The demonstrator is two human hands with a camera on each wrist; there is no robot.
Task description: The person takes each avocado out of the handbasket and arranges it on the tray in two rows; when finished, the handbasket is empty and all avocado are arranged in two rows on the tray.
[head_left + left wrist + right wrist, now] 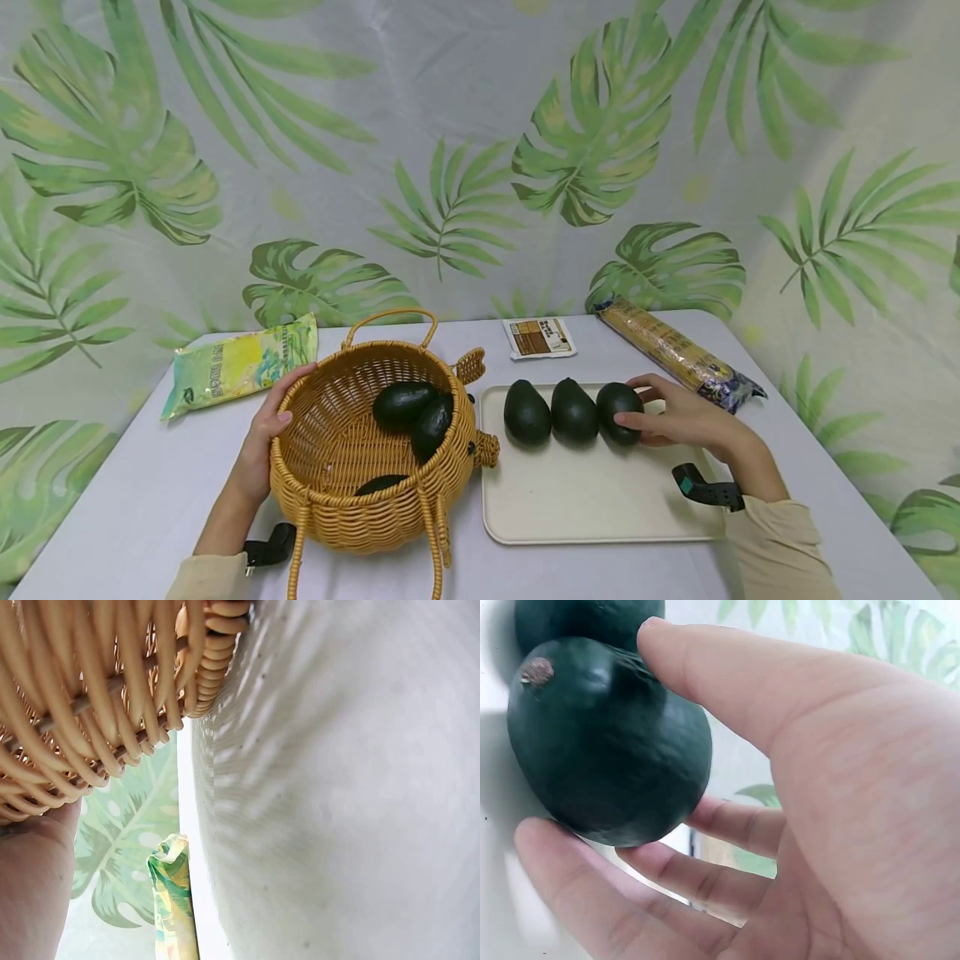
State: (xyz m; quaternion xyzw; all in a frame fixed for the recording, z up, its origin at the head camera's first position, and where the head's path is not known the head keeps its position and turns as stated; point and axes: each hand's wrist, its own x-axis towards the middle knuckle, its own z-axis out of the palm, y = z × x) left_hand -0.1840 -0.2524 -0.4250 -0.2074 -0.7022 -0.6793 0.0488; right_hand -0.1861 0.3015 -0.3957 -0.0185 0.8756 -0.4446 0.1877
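Observation:
My left hand [268, 425] grips the left rim of a pig-shaped wicker basket [375, 517], thumb over the edge; the basket leans, its opening facing me. Inside it lie dark green avocados: one at the back [405, 405], another beside it [432, 427], and one mostly hidden behind the front rim [380, 484]. Three more avocados stand in a row on a cream tray [592, 500]. My right hand [678, 414] holds the rightmost avocado [607, 750] between thumb and fingers, close against the middle avocado [574, 411]. The leftmost avocado [527, 412] is untouched.
A yellow-green bag [243, 367] lies behind the basket at left. At the back sit a small brown-and-white packet [538, 337] and a long pack of noodles [675, 350]. The basket's snout [487, 448] reaches the tray's left edge.

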